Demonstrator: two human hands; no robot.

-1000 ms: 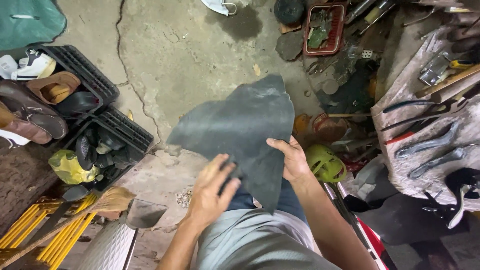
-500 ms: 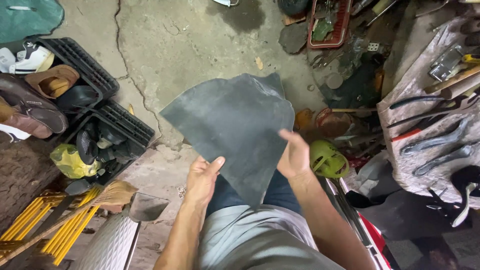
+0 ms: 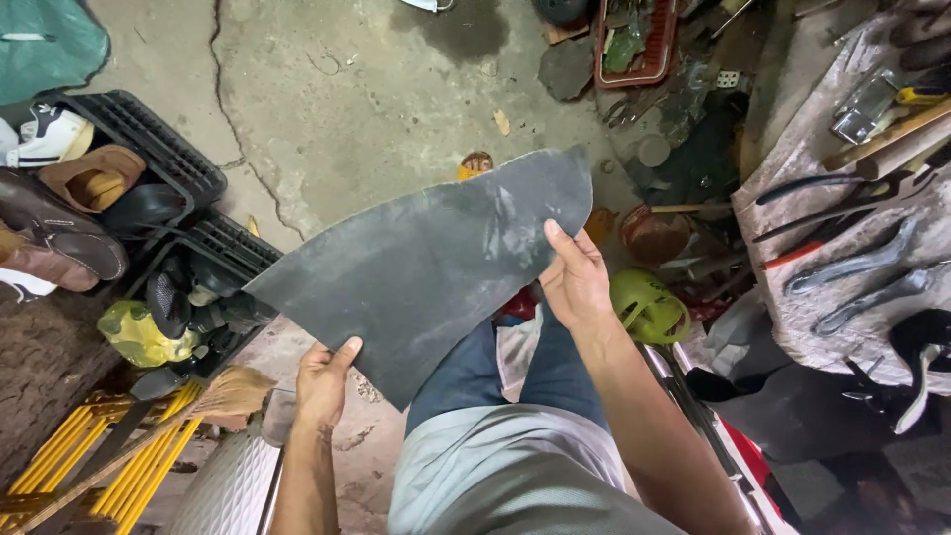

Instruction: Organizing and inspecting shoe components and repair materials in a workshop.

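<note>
I hold a large, irregular sheet of dark grey rubber (image 3: 436, 267) flat in front of me over my lap. My left hand (image 3: 325, 381) pinches its lower left edge with the thumb on top. Its right edge, near the upper corner, is gripped by my right hand (image 3: 573, 279). The sheet has pale scuff marks and a pointed lower corner.
Black crates (image 3: 188, 188) with shoes (image 3: 69, 238) stand at the left on the cracked concrete floor. A broom (image 3: 198, 401) and yellow rods (image 3: 149, 466) lie at lower left. Pliers and wrenches (image 3: 852, 267) rest on a cloth-covered bench at the right. A red tray (image 3: 634, 45) sits far ahead.
The sheet has been lifted and turned wider, now spread between both hands. My left hand slid out to its lower left edge; my right hand moved up its right edge.
</note>
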